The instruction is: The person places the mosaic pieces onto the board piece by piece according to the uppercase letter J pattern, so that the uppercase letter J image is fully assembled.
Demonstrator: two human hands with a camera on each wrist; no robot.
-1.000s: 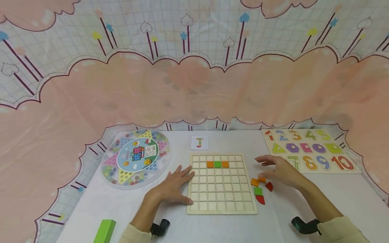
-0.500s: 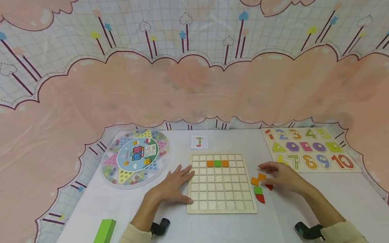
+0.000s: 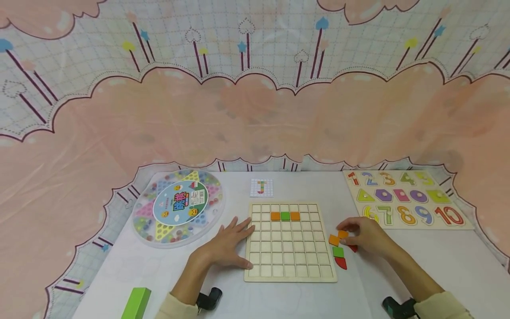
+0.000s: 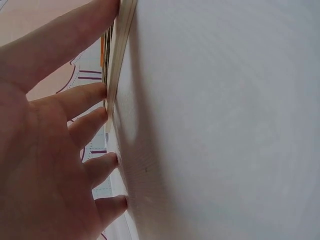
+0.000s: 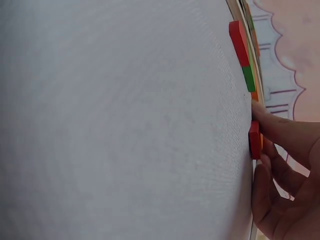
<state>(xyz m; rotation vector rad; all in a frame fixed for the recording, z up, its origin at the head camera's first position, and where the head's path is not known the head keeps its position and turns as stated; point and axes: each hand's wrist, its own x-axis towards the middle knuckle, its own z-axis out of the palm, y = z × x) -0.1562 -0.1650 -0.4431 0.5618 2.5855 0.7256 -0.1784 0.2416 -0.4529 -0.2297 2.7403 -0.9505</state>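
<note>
My left hand (image 3: pixel 224 244) lies with fingers spread along the left edge of the wooden grid board (image 3: pixel 292 277); in the left wrist view its thumb and fingertips meet the board's side. On the board, an orange tile (image 3: pixel 276 216), a green tile (image 3: pixel 285 215) and another orange tile (image 3: pixel 295 216) form a row. Right of the board, my right hand (image 3: pixel 368 237) pinches an orange square tile (image 3: pixel 343 235) between thumb and index finger. Close by lie an orange square (image 3: pixel 334 240), a green square (image 3: pixel 338 252) and a red quarter-round tile (image 3: pixel 341 263). A second red tile (image 5: pixel 255 140) is partly hidden by the hand.
A small pattern card (image 3: pixel 261 188) lies beyond the board. At the back left is a round Chinese checkers set (image 3: pixel 181 204); at the back right, a number and shape puzzle (image 3: pixel 406 199). A green block (image 3: pixel 136 303) stands at front left.
My right hand has come down and toward me from above the loose tiles, and its thumb and index finger have closed on the orange square. The left hand has stayed in place.
</note>
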